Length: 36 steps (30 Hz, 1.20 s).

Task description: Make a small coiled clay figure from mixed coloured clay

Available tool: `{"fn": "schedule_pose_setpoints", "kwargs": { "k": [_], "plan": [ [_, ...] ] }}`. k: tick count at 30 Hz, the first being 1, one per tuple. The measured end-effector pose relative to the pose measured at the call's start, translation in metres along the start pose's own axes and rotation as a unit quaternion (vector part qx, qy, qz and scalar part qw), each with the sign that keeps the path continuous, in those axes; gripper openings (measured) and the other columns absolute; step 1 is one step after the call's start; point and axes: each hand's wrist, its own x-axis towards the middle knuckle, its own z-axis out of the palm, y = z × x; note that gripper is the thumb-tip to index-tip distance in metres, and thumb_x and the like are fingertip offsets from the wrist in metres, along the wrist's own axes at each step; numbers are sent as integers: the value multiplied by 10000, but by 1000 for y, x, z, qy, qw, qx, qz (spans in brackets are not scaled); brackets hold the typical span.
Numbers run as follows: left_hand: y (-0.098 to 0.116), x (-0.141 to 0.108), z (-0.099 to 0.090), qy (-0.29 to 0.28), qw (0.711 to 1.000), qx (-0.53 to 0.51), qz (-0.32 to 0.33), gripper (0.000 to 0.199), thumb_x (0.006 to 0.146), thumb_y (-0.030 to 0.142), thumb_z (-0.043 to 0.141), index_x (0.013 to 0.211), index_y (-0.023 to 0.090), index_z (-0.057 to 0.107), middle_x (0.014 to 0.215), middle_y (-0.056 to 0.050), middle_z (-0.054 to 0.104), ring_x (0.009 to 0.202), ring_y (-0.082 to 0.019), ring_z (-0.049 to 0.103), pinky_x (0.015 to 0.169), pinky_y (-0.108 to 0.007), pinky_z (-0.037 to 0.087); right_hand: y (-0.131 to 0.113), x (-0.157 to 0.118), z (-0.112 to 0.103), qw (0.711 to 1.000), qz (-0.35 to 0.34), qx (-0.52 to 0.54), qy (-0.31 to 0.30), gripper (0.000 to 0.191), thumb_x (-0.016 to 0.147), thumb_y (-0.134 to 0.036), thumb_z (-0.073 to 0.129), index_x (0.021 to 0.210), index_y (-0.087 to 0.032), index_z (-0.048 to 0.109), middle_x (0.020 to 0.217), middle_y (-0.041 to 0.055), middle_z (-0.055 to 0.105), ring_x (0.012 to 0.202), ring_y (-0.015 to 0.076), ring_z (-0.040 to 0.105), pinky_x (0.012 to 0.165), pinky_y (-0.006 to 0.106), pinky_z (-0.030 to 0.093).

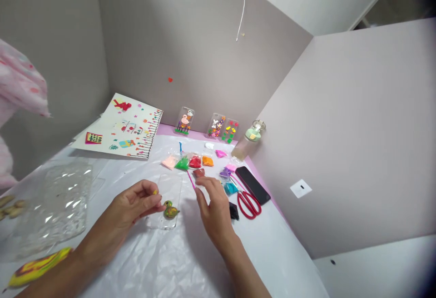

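Observation:
My left hand (136,202) is pinched around a small yellow piece of clay (155,192), just above a clear phone case (166,223) lying flat. On the case sits a green and yellow clay duck (170,210), close to my left fingertips. To the right, my right hand (215,205) is bent, thumb and forefinger at the lower end of a thin pink stick tool (190,178). A packet of brown clay (199,173) lies just beyond those fingers. A black packet (234,211) is partly hidden behind my right hand.
Beyond are green (182,164), red (195,161) and orange (207,161) clay packets. Red-handled scissors (250,205), a black phone (252,185) and a bottle (247,142) stand or lie right. Decorated cases (185,121) lean on the wall. Left are a sketchbook (119,127) and clear plastic tray (64,198).

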Motion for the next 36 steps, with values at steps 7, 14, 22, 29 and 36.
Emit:
{"fn": "schedule_pose_setpoints", "kwargs": {
  "k": [7, 14, 22, 29, 36],
  "plan": [
    [-5, 2, -2, -7, 999, 27, 30, 272, 807, 512, 811, 823, 253, 729, 819, 31, 648, 809, -161, 656, 849, -276, 608, 0, 0, -4, 999, -5, -5, 39, 145, 1003, -156, 530, 1008, -210, 664, 999, 71, 713, 962, 233, 645, 855, 355, 476],
    [-4, 1, -2, 11, 999, -4, 30, 379, 756, 594, 823, 899, 243, 822, 912, -21, 739, 834, -180, 695, 831, -273, 626, 7, 8, -13, 997, 34, -2, 76, 137, 1013, -204, 540, 934, -202, 652, 937, 63, 721, 890, 227, 649, 801, 346, 464],
    [0, 3, 1, 32, 999, -22, 20, 336, 605, 473, 948, 834, 263, 820, 913, 7, 779, 906, -177, 742, 882, -221, 610, 3, 3, -6, 998, 18, 16, 61, 130, 1004, -176, 537, 965, -200, 659, 971, 72, 721, 920, 224, 652, 829, 346, 472],
    [2, 3, 0, 27, 999, -12, 30, 357, 609, 507, 943, 791, 243, 787, 826, 12, 744, 791, -166, 734, 786, -230, 631, -1, -2, 5, 1000, -9, 16, -7, 120, 993, -163, 552, 969, -213, 658, 943, 60, 715, 931, 238, 655, 841, 356, 481],
    [2, 6, -5, 32, 997, 17, 65, 406, 643, 559, 907, 697, 212, 703, 714, 25, 642, 693, -146, 634, 663, -218, 619, -9, -11, 17, 985, 60, -26, -161, 319, 891, -278, 786, 1173, -204, 655, 1102, 85, 685, 982, 244, 673, 852, 355, 532]
  ]
}}
